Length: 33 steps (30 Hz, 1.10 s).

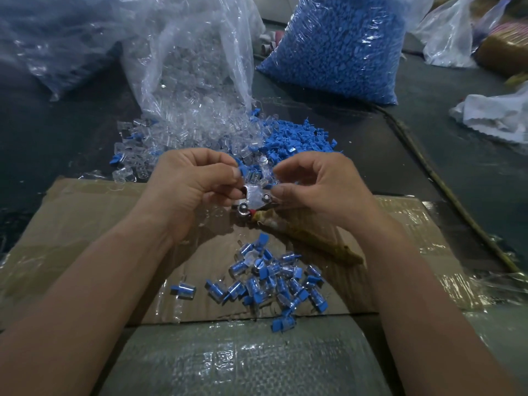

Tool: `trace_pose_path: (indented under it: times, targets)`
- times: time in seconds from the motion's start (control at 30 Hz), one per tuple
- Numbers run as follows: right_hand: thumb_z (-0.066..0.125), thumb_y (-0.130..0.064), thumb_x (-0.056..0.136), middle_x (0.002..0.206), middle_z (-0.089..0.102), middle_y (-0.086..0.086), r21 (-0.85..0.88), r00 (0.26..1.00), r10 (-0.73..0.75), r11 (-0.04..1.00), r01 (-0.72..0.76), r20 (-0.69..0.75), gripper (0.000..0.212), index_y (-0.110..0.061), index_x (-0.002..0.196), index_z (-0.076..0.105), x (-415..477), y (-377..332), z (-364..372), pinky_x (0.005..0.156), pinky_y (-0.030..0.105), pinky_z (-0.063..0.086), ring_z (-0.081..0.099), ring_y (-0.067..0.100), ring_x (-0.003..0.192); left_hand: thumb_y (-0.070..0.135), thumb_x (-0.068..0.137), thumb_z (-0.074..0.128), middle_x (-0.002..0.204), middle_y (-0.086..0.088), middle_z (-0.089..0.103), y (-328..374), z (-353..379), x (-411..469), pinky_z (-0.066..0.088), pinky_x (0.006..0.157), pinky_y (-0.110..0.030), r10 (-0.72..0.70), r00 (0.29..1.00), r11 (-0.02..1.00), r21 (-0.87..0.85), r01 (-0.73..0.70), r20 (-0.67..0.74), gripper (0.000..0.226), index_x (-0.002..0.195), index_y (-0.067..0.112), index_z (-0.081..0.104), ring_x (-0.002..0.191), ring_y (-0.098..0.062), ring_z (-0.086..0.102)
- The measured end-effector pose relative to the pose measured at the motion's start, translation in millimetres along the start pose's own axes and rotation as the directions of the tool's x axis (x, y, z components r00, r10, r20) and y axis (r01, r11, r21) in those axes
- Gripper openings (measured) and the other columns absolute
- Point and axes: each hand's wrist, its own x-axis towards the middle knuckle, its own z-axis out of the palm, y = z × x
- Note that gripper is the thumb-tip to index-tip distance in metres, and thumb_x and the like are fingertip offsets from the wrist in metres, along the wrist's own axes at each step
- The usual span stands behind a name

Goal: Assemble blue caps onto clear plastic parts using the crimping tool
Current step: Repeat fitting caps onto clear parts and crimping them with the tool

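Left hand point(194, 181) is pinching a cap point(243, 170); right hand point(320, 184) is seemingly pinching a clear part point(264, 169) above the tool point(254, 200); both looking light, slick; grip the sides.

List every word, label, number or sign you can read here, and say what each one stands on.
No text is legible anywhere in the view.
Grey taped package: faint dark marks under the tape, too blurred to read.
Cardboard sheet: no print visible.
Bag of blue caps: no label visible.
Bag of clear plastic parts: no label visible.
Crimping tool: no marking visible.
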Motion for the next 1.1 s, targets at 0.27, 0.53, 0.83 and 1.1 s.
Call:
trace_pose_path:
  times: [0.27,0.53,0.83,1.1]
  targets:
    - [0.079,-0.046,0.058,0.100,0.042,-0.018,-0.448,0.900,0.266,0.889,-0.092,0.344,0.068,-0.031,0.118,0.051,-2,4,-13,0.087,0.028,0.041,0.045,0.008,0.098,-0.004,0.066,0.063,0.051,-0.005,0.064,-1,-3,4,0.048,0.041,-0.016,0.003,1.000,1.000,-0.026,-0.004,-0.020,0.011,0.069,0.005,0.058,0.042,-0.011,0.058]
    - [0.081,-0.050,0.055,0.103,0.037,-0.016,-0.521,0.893,0.278,0.851,-0.059,0.353,0.085,-0.032,0.129,0.044,-5,2,-15,0.092,0.033,0.038,0.037,0.009,0.105,0.008,0.053,0.065,0.053,-0.006,0.065,-2,-4,4,0.048,0.042,-0.016,0.016,1.000,0.999,-0.028,-0.016,-0.018,0.019,0.071,0.004,0.058,0.044,-0.012,0.059]
    - [0.063,-0.023,0.073,0.076,0.052,-0.006,-0.658,0.975,0.156,0.753,-0.015,0.157,0.016,-0.022,0.090,0.062,-1,-4,-1,0.058,0.028,0.037,0.048,0.012,0.071,0.000,0.068,0.062,0.054,-0.003,0.065,-2,-4,5,0.049,0.044,-0.016,0.055,0.998,0.996,-0.072,-0.057,-0.029,0.008,0.072,0.005,0.057,0.047,-0.010,0.061]
    - [0.054,-0.010,0.076,0.072,0.035,-0.011,-0.592,0.999,0.031,0.805,-0.036,-0.019,0.017,-0.021,0.080,0.042,-1,-1,-4,0.053,0.022,0.024,0.036,0.007,0.064,-0.005,0.077,0.058,0.056,-0.003,0.066,-4,-6,7,0.050,0.047,-0.016,0.108,0.993,0.989,-0.094,-0.112,-0.053,0.012,0.073,0.007,0.057,0.050,-0.011,0.063]
